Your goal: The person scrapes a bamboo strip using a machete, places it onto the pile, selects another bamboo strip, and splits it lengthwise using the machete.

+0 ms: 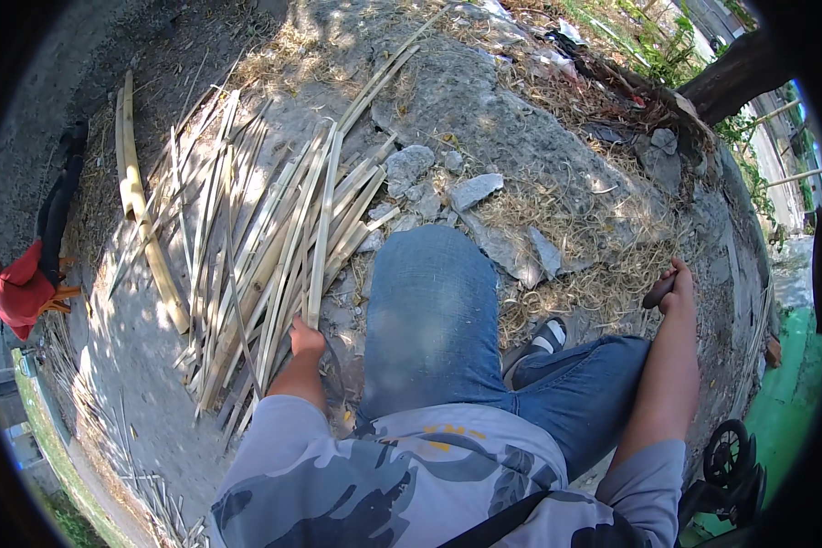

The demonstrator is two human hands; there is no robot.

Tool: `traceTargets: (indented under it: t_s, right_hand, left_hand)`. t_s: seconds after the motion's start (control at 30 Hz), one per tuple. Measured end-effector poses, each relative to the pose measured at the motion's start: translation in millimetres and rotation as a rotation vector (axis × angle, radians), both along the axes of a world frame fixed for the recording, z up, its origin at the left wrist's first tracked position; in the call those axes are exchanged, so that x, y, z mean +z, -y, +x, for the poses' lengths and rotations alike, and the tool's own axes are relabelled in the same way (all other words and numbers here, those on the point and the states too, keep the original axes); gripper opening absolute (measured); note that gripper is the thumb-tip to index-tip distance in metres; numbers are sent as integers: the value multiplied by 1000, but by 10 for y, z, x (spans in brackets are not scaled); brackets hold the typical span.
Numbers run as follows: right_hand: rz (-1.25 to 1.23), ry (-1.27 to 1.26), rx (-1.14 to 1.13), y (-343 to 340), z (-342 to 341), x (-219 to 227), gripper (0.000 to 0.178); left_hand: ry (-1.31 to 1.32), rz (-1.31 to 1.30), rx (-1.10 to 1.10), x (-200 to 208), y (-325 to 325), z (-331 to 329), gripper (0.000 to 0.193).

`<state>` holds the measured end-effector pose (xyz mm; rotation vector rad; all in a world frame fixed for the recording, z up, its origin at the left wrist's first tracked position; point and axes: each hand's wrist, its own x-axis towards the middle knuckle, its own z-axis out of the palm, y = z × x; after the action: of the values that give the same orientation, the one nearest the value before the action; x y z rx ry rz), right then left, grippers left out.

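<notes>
1. Left hand (307,340) at the near end of a pale strip (323,245); cannot tell whether it grips;
2. Right hand (679,287) curled around a dark object (656,294);
3. Strip lies on a pile (263,279), left of the knee (432,260).

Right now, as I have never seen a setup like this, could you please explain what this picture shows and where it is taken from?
There is no machine here: a person works with two bare hands. The one picture comes from a wide fisheye camera on the person's head, looking down, so straight edges bend near the dark round rim. The blue jeans are the wearer's own.

The left hand is at the lower end of a pile of long, pale split strips, probably bamboo; whether it grips one is hard to tell. The right hand, out to the side, holds a dark object too small to identify.

On the ground lie broken stones and dry, curly shavings. At far left is another person in a red top.
</notes>
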<state>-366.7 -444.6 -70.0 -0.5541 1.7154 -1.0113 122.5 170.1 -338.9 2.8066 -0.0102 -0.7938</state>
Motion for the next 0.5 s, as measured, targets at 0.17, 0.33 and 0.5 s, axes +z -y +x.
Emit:
traceTargets:
  t_s: [0.17,0.33,0.5]
  right_hand:
    - [13,69,36,94,-48,-146,31]
    - [-2,160,54,92,-56,-145,22]
    - [-34,151,51,51,78,-119,30]
  left_hand:
    - [105,-64,-64,246,-58,-15,62]
    - [196,-102,-48,633,29,-14,68]
    - [137,54,-115,952,83,50,72]
